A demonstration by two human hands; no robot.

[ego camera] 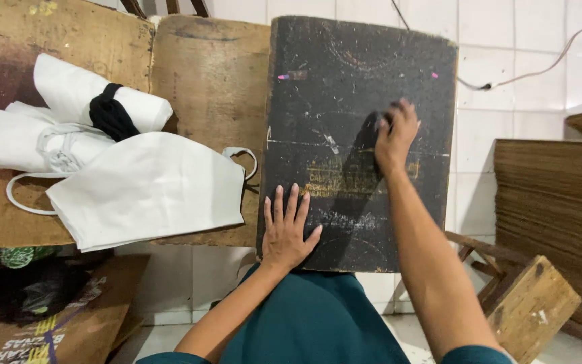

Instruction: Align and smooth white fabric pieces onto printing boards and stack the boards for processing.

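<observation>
Black board (358, 87) lay long axis pointing away from the person; left hand (286, 232) pressed flat, open, right hand (393, 135) gripped a dark cloth (369, 138).

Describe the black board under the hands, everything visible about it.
The black board is a flat, upright rectangle, dark and worn, with scratches, pale scuffs, faded yellowish marks and small pink specks. It overlaps a brown wooden board on its left. The left hand presses flat near its lower edge; the right hand rubs a dark object against its middle.
</observation>
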